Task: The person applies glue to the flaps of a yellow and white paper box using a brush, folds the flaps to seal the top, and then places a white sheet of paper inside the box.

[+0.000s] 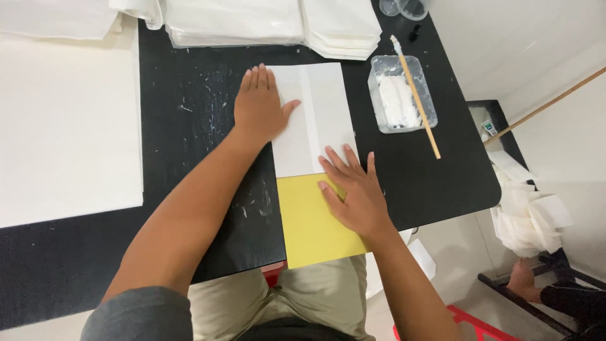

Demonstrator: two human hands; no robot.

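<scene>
- The desk (pixel 189 126) at the centre of the frame has a matt black top, flecked with white smears and scratches.
- The white sheet (pixel 322 113) under the hands is smooth matt paper with a lengthwise fold.
- The yellow sheet (pixel 309 227), lower centre, is smooth matt paper or thin card.
- The stack of white sheets (pixel 252 22) at the top edge looks like thin, slightly glossy paper.
- The tray (pixel 404 95), upper right, is clear plastic, holding wet white paste.
- The stick (pixel 420 101) across the tray is bare pale wood.
- The large sheet (pixel 63 126) at left is matt white paper.
</scene>
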